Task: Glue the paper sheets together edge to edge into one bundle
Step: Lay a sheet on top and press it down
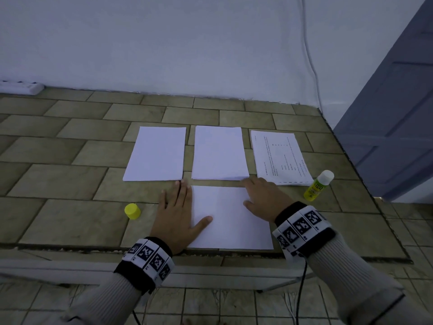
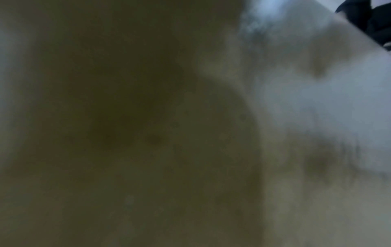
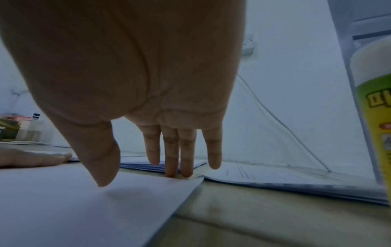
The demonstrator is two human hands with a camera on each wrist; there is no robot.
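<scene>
A blank white sheet (image 1: 230, 218) lies at the table's front edge. My left hand (image 1: 177, 208) rests flat along its left edge, fingers straight, thumb on the paper. My right hand (image 1: 260, 198) presses its far right corner with straight fingers (image 3: 169, 160). Behind it lie three paper stacks: a blank left stack (image 1: 155, 154), a blank middle stack (image 1: 219, 153) and a printed right stack (image 1: 280, 157). An uncapped glue stick (image 1: 318, 186) stands right of my right hand, also close in the right wrist view (image 3: 374, 100). Its yellow cap (image 1: 132, 211) sits left of my left hand. The left wrist view is a blur.
The tile-patterned table (image 1: 58, 179) ends at a white wall behind and drops off on the right near a blue door (image 1: 393, 113). A white power strip (image 1: 22, 87) lies at the far left. A cable (image 1: 310, 55) hangs down the wall.
</scene>
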